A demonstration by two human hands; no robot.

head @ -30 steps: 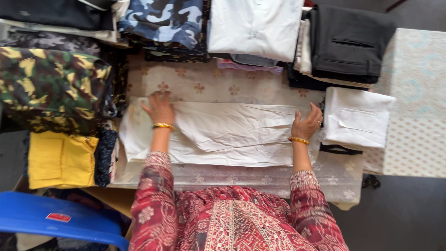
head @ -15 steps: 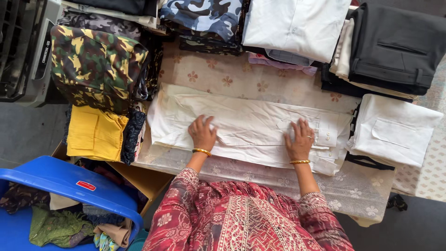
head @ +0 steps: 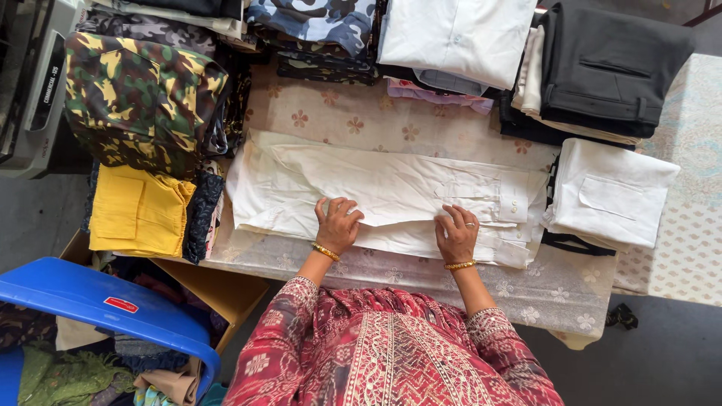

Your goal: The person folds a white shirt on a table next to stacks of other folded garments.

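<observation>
Floral tablecloth bears white trousers; left hand and right hand, seemingly spread, press their near edge.

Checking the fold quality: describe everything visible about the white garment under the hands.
The white garment lies flat and partly folded across the floral table cover, long side left to right. It looks like light woven cotton, with a buttoned cuff and sleeve folded over at the right. Left hand and right hand press palm-down on its near edge.
</observation>
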